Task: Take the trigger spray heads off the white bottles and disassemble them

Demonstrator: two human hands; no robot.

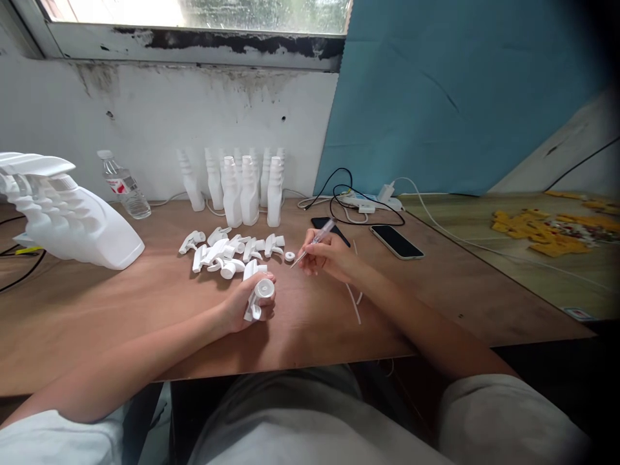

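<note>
Left hand (241, 307) clamps a trigger sprayer head (260, 294), right hand (330, 256) pinches a clear tube (317, 240); I fear that thin tube bends or slips.

A clear plastic water bottle with a red label (123, 185) is stood at the back of the brown wooden table (145, 316), near a stack of white plastic bottles (68, 216) laid sideways. A black smartphone (396, 241) is laid flat near a white power strip (371, 201). Small yellow pieces (542, 232) are scattered far right.
</note>
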